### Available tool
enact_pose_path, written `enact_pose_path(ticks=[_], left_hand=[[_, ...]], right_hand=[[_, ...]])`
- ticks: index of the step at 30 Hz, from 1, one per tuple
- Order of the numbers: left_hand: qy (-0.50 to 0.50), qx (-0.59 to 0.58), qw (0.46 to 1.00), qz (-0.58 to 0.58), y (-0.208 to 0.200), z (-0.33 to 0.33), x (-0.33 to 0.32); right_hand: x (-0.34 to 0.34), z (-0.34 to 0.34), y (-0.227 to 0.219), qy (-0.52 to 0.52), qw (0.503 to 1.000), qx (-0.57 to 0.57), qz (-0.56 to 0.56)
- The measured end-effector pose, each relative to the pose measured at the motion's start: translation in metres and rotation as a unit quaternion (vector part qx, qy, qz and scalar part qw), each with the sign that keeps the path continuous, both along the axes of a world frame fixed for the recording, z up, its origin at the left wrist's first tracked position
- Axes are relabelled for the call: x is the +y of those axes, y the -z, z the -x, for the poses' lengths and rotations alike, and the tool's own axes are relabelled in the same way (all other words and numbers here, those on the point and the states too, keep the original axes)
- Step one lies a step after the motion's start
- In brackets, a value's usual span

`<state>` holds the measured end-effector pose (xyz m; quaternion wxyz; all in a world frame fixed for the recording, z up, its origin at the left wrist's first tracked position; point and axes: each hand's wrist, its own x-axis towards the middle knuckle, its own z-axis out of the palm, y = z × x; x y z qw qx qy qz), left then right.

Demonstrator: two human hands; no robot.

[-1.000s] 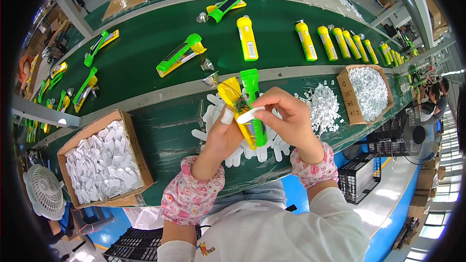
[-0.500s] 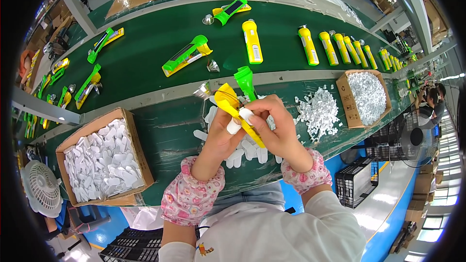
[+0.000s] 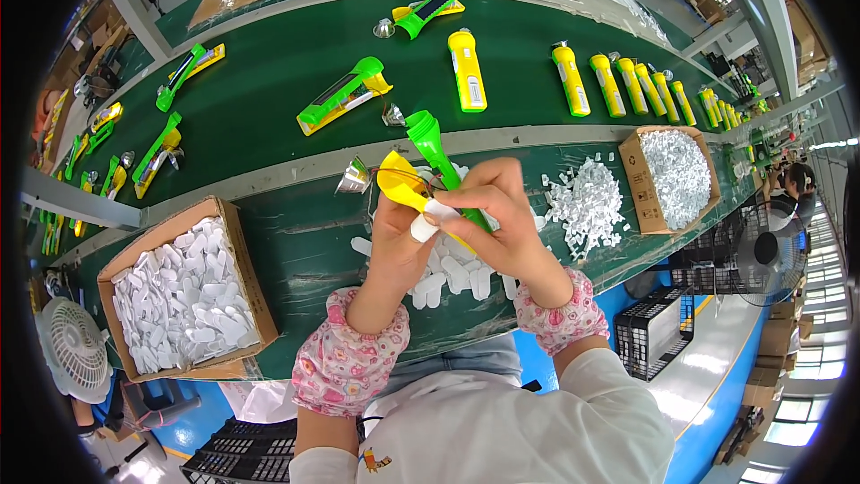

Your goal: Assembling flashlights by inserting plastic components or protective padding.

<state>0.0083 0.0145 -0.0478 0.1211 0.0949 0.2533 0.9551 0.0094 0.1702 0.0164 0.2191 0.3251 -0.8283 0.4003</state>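
Observation:
My left hand (image 3: 400, 237) is closed round the yellow half-shell (image 3: 400, 177) of an opened flashlight, its flared end pointing away from me. My right hand (image 3: 502, 220) pinches the same flashlight from the right, fingers against the green half-shell (image 3: 428, 136), which lies alongside the yellow one. White patches show at both thumb tips; whether these are finger covers or plastic pieces I cannot tell. A shiny reflector (image 3: 355, 177) hangs on thin wires left of the yellow shell. Beneath my hands lies a pile of white oval strips (image 3: 457, 278).
A carton of white strips (image 3: 184, 296) stands at left, a carton of small clear-white parts (image 3: 672, 179) at right. Beside the latter is a loose heap (image 3: 587, 208). Across the divider, flashlights (image 3: 467, 72) lie on the green belt (image 3: 520, 54), some opened. A fan (image 3: 76, 345) stands far left.
The green half has come down and left, closer beside the yellow shell. My right fingers have shifted onto it. The reflector has swung left and slightly down.

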Motion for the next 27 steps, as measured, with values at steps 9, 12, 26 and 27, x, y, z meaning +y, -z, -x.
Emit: enact_pose_path(ticks=[9, 12, 26, 27], left_hand=[[-0.095, -0.082, 0.991, -0.041, -0.009, 0.004, -0.004], [-0.127, -0.120, 0.985, -0.014, -0.007, 0.007, -0.007], [-0.103, -0.078, 0.991, -0.047, -0.006, 0.003, -0.010], [-0.130, -0.082, 0.988, -0.035, -0.010, 0.002, -0.008]], right_hand=[[-0.015, -0.007, 0.025, 0.045, 0.985, -0.164, -0.019], [-0.018, -0.005, 0.023, 0.036, 0.983, -0.180, 0.008], [-0.040, -0.013, 0.033, 0.058, 0.990, -0.126, 0.008], [-0.043, -0.015, 0.033, 0.068, 0.989, -0.131, 0.003]])
